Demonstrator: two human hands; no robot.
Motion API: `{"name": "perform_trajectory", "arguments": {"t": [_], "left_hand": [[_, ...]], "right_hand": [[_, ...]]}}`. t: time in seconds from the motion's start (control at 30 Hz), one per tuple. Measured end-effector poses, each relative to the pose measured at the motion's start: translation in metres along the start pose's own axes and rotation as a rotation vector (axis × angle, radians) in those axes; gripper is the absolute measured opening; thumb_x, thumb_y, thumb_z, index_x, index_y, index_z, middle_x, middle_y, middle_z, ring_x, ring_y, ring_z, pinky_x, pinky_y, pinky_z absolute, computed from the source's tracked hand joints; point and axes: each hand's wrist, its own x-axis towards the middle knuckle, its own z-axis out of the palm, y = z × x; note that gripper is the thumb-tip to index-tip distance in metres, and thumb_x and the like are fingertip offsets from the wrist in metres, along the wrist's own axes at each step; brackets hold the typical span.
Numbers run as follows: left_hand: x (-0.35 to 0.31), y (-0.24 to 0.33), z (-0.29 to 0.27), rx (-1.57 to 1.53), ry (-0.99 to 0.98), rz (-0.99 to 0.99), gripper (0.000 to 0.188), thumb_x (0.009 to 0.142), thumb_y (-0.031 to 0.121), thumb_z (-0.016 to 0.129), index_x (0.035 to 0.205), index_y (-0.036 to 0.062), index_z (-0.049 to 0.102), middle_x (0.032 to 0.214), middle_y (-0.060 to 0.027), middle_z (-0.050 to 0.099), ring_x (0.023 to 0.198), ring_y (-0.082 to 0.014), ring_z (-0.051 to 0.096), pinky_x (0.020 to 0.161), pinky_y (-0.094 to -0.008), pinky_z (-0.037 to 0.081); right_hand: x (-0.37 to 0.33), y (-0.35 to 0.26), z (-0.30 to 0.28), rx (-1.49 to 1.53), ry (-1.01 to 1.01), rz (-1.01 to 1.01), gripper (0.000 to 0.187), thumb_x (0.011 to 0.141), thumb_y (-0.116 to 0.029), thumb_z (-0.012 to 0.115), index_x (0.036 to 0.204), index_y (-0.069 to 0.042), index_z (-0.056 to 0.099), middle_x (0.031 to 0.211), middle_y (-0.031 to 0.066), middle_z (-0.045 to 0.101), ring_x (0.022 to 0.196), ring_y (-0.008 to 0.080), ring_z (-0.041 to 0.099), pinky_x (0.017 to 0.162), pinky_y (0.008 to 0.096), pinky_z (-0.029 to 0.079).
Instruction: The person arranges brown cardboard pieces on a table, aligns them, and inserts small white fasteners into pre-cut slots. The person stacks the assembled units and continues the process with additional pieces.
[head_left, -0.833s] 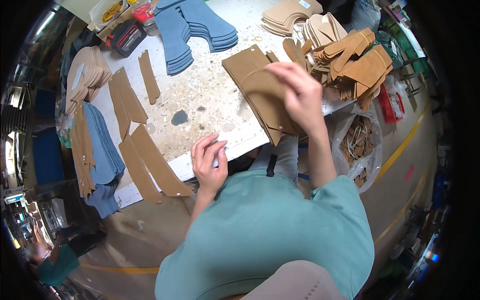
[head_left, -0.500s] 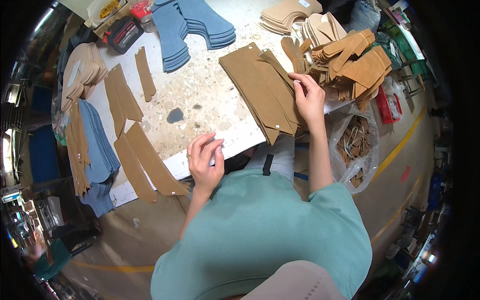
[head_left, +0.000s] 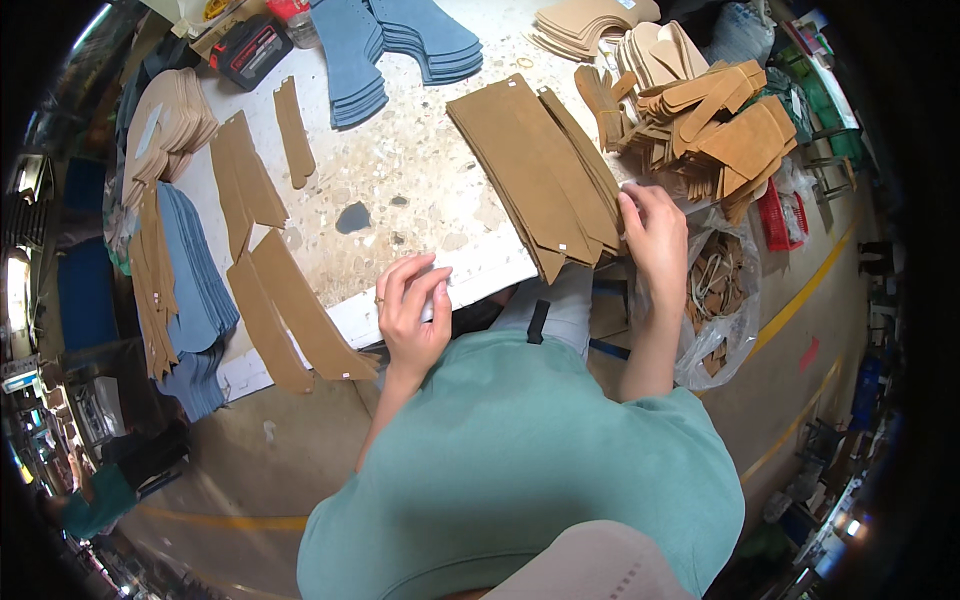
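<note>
A fanned stack of brown leather pieces [head_left: 535, 170] lies at the table's front edge, with a narrow brown strip [head_left: 578, 140] along its right side. My right hand [head_left: 657, 240] is at the stack's right edge, its bent thumb and fingertips by the strip's near end. Nothing shows held in it. My left hand [head_left: 412, 318] hovers at the white front edge of the table, left of the stack. Its fingers are loosely bent and apart, and it holds nothing. Several loose brown pieces [head_left: 305, 305] lie to its left, some overhanging the edge.
Stacked blue pieces [head_left: 430, 50] are at the back, and more blue ones [head_left: 195, 275] at the left. Tan leather pieces [head_left: 740, 130] are piled at the right. Below hangs a clear plastic bag [head_left: 720, 300] of scraps, beside a red basket [head_left: 780, 215]. A black battery [head_left: 250, 50] stands at the back left.
My right hand has come down toward me along the stack's right edge, away from the strip's middle. My left hand stays nearly where it was. The whole view has shifted slightly.
</note>
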Motion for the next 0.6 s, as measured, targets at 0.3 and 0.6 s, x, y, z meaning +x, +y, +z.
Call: {"name": "perform_trajectory", "arguments": {"t": [0.3,0.6], "left_hand": [[0.001,0.003,-0.006,-0.093,-0.015,-0.045,0.017,0.079,-0.001,0.064,0.093,0.0053,0.072,0.106,-0.0109,0.067,0.104,-0.0303,0.062,0.089,-0.0387,0.049],[-0.002,0.005,-0.07,-0.077,0.126,-0.181,0.012,0.084,0.001,0.064,0.094,0.0034,0.071,0.099,-0.0104,0.069,0.089,-0.0258,0.067,0.077,-0.0327,0.053]], "right_hand": [[-0.006,0.006,0.012,0.021,0.023,-0.163,0.025,0.085,-0.019,0.073,0.103,-0.003,0.071,0.092,0.0141,0.067,0.084,0.0297,0.065,0.077,0.0374,0.051],[0.004,0.021,0.02,-0.034,-0.065,-0.155,0.026,0.093,-0.019,0.067,0.113,-0.003,0.071,0.095,0.0139,0.066,0.083,0.0257,0.068,0.072,0.0332,0.054]]}}
